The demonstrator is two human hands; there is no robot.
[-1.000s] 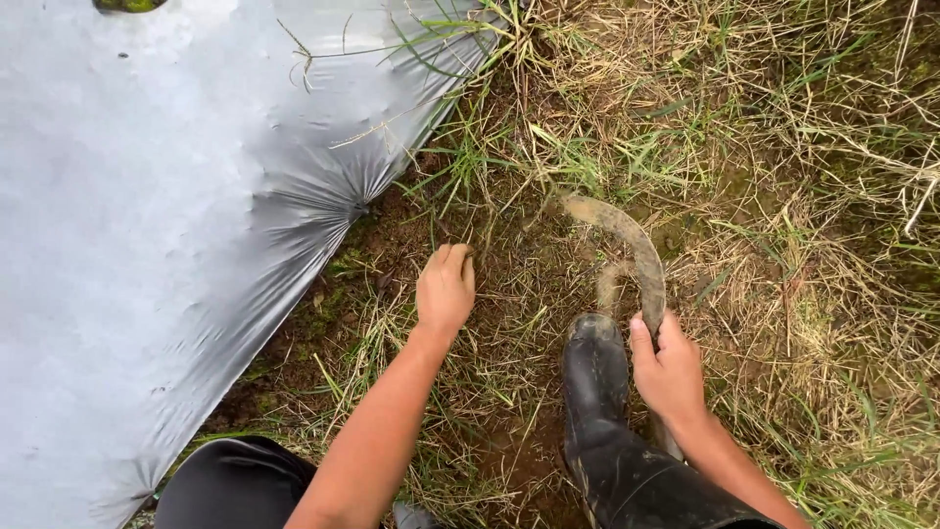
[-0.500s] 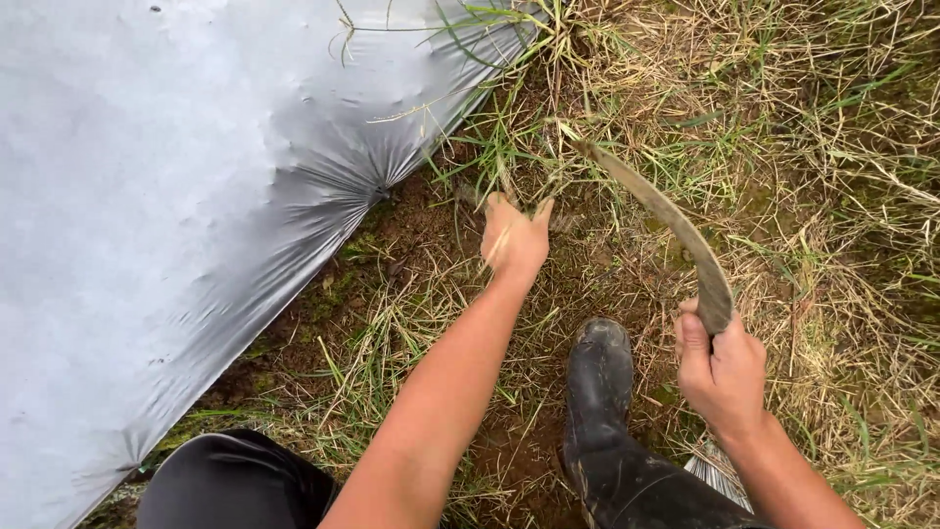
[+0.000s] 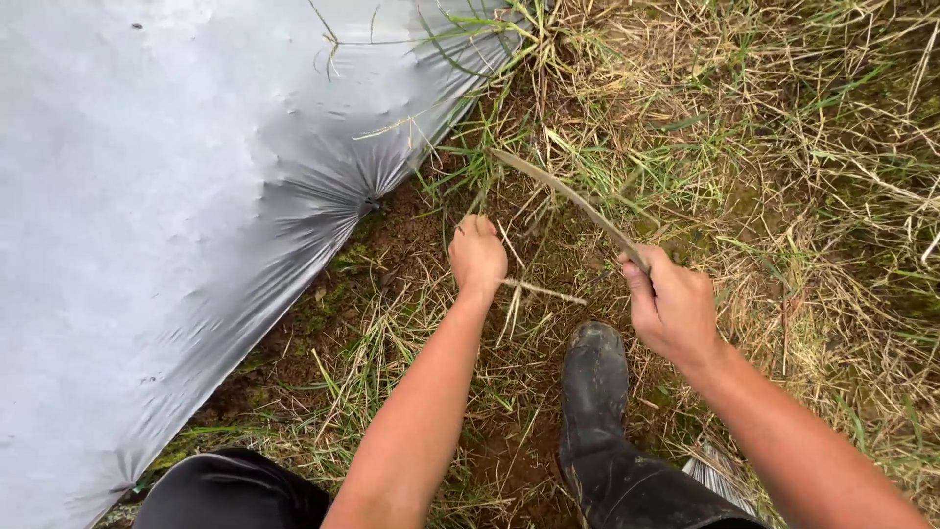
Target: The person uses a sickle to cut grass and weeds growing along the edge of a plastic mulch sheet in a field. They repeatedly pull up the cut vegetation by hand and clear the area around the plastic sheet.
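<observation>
Beside the grey plastic sheet (image 3: 147,216) I see my left hand (image 3: 477,257) closed on a tuft of grass (image 3: 490,181), my right hand (image 3: 674,309) gripping the sickle (image 3: 568,196), blade just above the grass, black boot (image 3: 594,392) below, on the muddy ground (image 3: 509,451).

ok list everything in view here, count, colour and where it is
curved muddy metal sickle blade: one, brown-grey, centre, held in the right hand
tuft of grass stems: one, green and straw, gripped by the left hand
silver-grey plastic mulch sheet: one, left half, edge tucked into soil
bare brown soil strip: one, along the sheet edge
dry and green grass: patch, right and top
black rubber boot: one, bottom centre
black trouser knee: one, bottom left
left hand: closed, centre
right hand: closed, right of centre
</observation>
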